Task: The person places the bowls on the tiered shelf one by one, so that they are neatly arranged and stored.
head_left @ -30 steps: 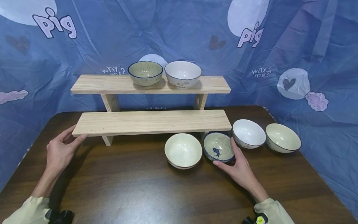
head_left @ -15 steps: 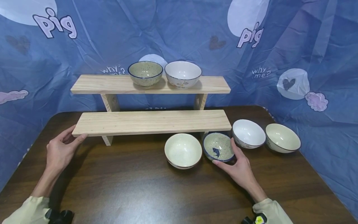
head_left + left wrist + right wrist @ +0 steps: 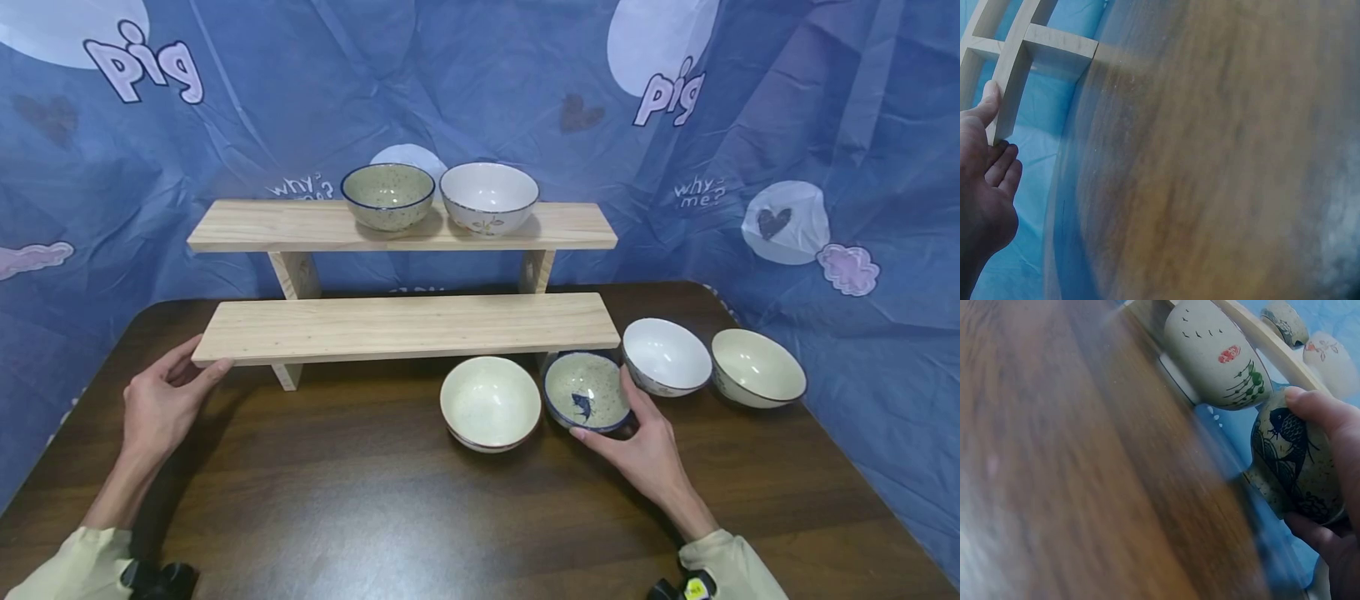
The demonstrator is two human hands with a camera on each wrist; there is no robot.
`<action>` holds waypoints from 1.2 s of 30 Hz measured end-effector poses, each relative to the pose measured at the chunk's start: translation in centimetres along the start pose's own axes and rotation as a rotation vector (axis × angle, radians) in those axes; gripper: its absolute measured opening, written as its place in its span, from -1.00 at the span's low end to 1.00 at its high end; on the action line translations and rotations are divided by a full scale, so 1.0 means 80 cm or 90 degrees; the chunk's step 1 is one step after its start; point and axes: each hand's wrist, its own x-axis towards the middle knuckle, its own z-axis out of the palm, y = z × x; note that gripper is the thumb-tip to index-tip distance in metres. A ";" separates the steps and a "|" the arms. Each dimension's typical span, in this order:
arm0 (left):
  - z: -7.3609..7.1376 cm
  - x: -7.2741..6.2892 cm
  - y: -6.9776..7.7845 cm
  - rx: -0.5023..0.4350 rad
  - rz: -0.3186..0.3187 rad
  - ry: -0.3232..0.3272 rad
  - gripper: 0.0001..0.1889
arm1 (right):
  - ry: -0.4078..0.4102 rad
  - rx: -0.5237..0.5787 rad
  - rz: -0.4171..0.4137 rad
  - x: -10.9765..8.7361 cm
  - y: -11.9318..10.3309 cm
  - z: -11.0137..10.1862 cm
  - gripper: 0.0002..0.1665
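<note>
My left hand (image 3: 159, 407) grips the left end of the lower board of a two-tier wooden shelf (image 3: 405, 327). In the left wrist view the thumb (image 3: 989, 100) lies on the board's front edge, with the other fingers at its end. My right hand (image 3: 651, 458) holds a small speckled bowl (image 3: 581, 387) with a blue rim and a blue fish inside, thumb at the near side and fingers on the right. A larger blue fish decorates its outside (image 3: 1294, 440). Close to its left stands a cream bowl (image 3: 491, 404), painted outside with a red flower and green leaves.
On the upper board sit a speckled green bowl (image 3: 387, 197) and a white bowl (image 3: 489, 198) with a leaf pattern. A white bowl (image 3: 666, 357) and a pale yellow bowl (image 3: 757, 368) stand right of the held one. Blue printed cloth (image 3: 480, 92) hangs behind the brown table (image 3: 360, 500).
The fish bowl has risen or tilted very slightly in my right hand. My left hand stays on the board's end, and the other bowls have not moved.
</note>
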 end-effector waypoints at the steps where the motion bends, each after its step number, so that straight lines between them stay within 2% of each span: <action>1: 0.000 0.000 0.000 0.000 0.000 0.000 -0.30 | 0.002 0.001 -0.002 0.000 -0.001 -0.001 0.35; 19: 0.001 -0.001 0.000 -0.001 -0.007 0.000 -0.30 | 0.024 0.011 -0.031 0.012 -0.020 -0.014 0.31; 36: 0.000 0.000 0.000 -0.007 -0.001 0.000 -0.30 | 0.041 0.063 -0.064 0.045 -0.043 -0.032 0.28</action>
